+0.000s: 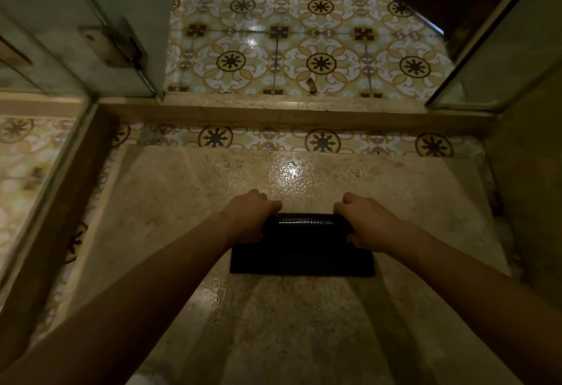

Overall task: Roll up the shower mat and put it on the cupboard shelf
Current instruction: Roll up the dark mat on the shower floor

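1. The shower mat (302, 247) is seen on the beige stone shower floor (188, 202), black, partly rolled; the rolled part lies at its far edge, a flat strip toward the camera.
2. The roll's long axis runs left to right, parallel to the raised threshold (292, 111).
3. The left hand (252, 217) is curled over the roll's left end; grip closed on the roll.
4. The right hand (369, 223) is curled over the right end; grip likewise closed on it.
5. Patterned floor tiles (304, 50) are noted beyond the threshold, a glass door hinge (112, 45) at upper left.
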Demonstrator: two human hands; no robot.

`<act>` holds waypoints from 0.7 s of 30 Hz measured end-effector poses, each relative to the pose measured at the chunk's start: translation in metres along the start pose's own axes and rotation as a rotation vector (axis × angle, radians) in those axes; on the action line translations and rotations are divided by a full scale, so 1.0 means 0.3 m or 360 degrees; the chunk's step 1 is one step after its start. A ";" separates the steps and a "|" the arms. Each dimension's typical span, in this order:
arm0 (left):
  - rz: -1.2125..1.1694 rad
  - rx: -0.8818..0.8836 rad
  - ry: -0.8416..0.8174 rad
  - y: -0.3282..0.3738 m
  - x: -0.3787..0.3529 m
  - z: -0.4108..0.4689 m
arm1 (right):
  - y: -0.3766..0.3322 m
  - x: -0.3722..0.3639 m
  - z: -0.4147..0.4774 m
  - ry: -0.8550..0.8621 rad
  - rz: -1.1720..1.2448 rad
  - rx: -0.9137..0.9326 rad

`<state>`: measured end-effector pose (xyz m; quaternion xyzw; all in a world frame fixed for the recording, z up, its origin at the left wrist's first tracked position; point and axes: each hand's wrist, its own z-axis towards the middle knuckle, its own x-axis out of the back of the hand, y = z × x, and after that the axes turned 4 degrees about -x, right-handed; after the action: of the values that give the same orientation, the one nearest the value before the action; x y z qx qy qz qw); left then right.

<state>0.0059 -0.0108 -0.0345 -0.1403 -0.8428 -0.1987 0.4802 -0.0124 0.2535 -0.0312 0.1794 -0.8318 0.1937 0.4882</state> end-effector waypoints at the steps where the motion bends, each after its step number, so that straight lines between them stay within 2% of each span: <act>1: -0.0059 -0.0004 -0.0063 -0.006 0.001 -0.004 | 0.004 -0.007 -0.008 -0.0006 0.0014 0.0016; 5: -0.0311 0.0038 -0.0178 -0.034 0.030 -0.016 | 0.021 -0.007 -0.019 -0.0095 0.0085 0.0054; 14: -0.0170 0.0091 0.0013 -0.008 -0.012 -0.032 | -0.002 -0.040 -0.020 -0.0133 0.0035 -0.0044; 19: -0.0439 0.0172 -0.0200 -0.013 0.016 -0.044 | 0.007 -0.006 0.006 -0.0423 0.0007 -0.0030; 21: -0.0401 0.0136 -0.0262 -0.023 0.033 -0.041 | 0.005 0.004 0.015 -0.0467 -0.0013 -0.0024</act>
<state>0.0074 -0.0223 -0.0218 -0.0286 -0.8979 -0.2092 0.3863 -0.0171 0.2525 -0.0324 0.2057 -0.8949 0.1572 0.3634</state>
